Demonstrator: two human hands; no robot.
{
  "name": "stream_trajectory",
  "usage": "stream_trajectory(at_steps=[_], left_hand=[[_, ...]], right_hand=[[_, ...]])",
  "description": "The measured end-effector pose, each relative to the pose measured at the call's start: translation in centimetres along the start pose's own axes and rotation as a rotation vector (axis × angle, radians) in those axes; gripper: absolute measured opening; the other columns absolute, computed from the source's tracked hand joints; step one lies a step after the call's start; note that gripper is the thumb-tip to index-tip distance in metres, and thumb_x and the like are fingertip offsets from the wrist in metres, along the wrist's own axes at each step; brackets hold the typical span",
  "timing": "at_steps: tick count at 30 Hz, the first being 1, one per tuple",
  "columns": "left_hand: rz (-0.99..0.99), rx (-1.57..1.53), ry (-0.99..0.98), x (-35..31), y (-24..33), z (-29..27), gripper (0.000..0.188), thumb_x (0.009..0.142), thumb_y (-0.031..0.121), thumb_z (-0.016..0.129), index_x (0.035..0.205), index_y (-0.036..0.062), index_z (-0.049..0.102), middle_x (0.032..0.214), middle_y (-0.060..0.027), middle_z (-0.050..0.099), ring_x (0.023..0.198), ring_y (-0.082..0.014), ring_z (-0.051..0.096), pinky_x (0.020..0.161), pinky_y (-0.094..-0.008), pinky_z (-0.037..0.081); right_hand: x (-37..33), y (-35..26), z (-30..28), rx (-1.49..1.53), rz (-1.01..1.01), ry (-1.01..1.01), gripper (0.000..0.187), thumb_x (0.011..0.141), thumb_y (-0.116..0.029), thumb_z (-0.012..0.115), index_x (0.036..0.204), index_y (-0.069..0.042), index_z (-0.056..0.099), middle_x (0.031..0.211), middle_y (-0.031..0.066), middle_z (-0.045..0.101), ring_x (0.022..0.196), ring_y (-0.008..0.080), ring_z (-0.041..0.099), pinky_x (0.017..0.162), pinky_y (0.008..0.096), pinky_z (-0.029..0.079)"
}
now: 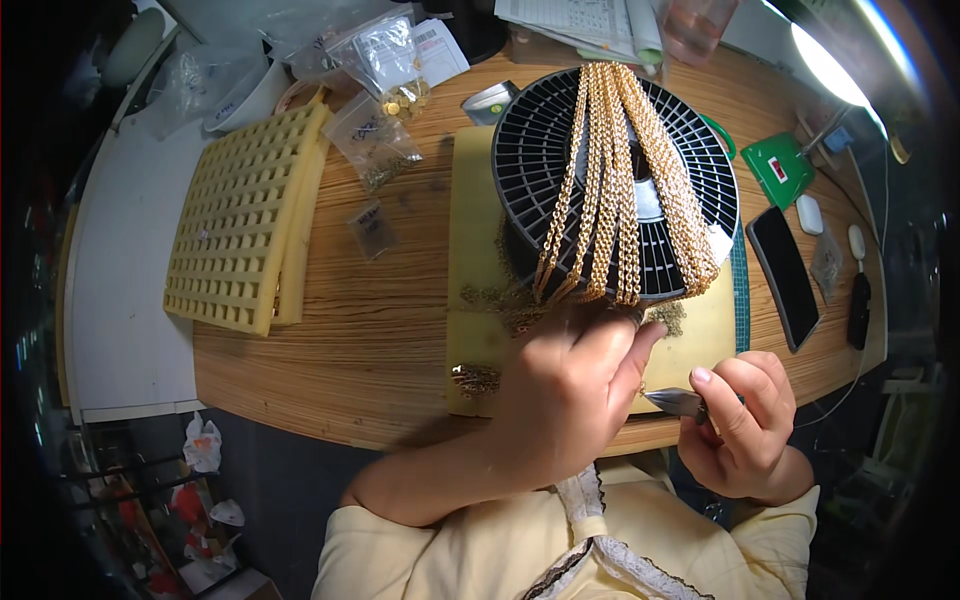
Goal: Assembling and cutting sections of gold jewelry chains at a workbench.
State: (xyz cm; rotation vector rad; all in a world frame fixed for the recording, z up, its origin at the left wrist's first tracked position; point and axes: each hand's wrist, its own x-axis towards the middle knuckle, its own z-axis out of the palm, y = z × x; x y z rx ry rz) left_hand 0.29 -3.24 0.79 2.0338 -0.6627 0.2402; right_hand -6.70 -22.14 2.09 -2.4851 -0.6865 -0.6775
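Observation:
A black ribbed spool (530, 150) stands on a pale yellow board (474, 225), with several lengths of gold chain (610, 190) draped over its top. At its front edge, below the chain ends, my left hand (570, 390) is closed; what its fingers hold is hidden behind the hand. My right hand (742, 425) grips pliers (675, 402), whose pointed tip reaches left toward my left hand. A tiny gold piece, too small to make out, shows at that tip. A small heap of metal pieces (668, 318) lies just beyond my left thumb.
Left on the wooden table (380, 330) leans a yellow tray of square pockets (235, 220). Small plastic bags (372, 140) lie behind it. At the right are a phone (782, 275), a green card (778, 170) and a lamp (828, 65). A darker chain heap (475, 378) lies left of my hand.

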Motion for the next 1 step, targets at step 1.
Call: stream_trajectory(at_steps=[1], left_hand=[[0.023, -0.014, 0.055, 0.28, -0.03, 0.46, 0.019, 0.087, 0.012, 0.071, 0.074, 0.0040, 0.058, 0.067, -0.0168, 0.056, 0.054, -0.0328, 0.057, 0.048, -0.0415, 0.044]], right_hand=[[0.00, 0.00, 0.02, 0.008, 0.005, -0.002, 0.057, 0.053, -0.007, 0.068, 0.109, -0.001, 0.068, 0.084, 0.0092, 0.058, 0.067, 0.0244, 0.052, 0.057, 0.0346, 0.042]])
